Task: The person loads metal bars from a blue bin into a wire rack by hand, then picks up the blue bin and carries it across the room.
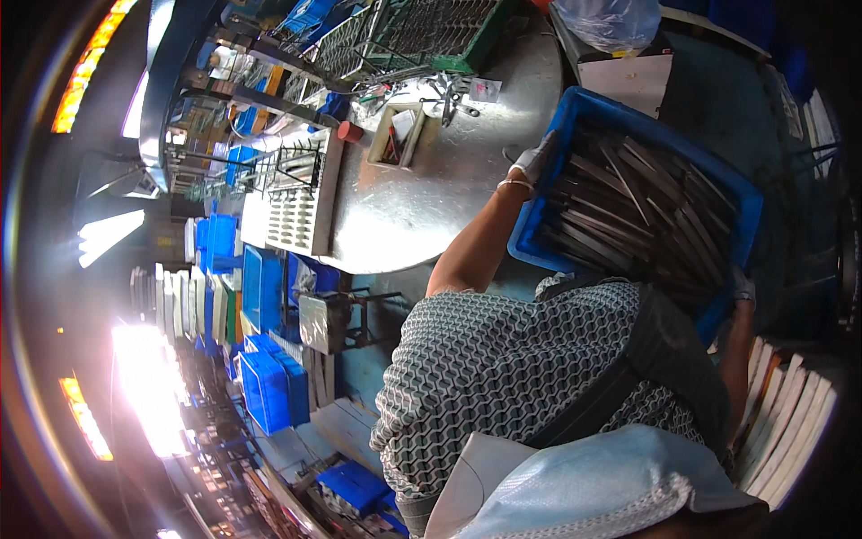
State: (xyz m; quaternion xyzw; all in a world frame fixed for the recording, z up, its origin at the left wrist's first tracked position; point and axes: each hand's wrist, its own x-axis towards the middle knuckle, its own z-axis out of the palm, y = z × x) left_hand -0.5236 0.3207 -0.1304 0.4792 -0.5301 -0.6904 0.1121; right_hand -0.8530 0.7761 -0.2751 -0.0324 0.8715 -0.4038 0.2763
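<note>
A blue plastic bin (752, 199) full of long dark metal strips (642, 202) is in front of my body, tilted in the view. The strips lie loosely heaped, most of them pointing roughly the same way. My left hand (533, 163), in a white glove, is closed around the bin's left rim. At the bin's near right corner is my right hand (743, 289), also gloved; it grips the rim there, with its fingers partly hidden.
Left of the bin stands a round-edged metal table (422, 211) with a small tray (395, 135), loose tools (447, 97) and a white slotted rack (301, 202). Blue crates (269, 386) are stacked farther left. Pale boards (790, 422) stand at the lower right.
</note>
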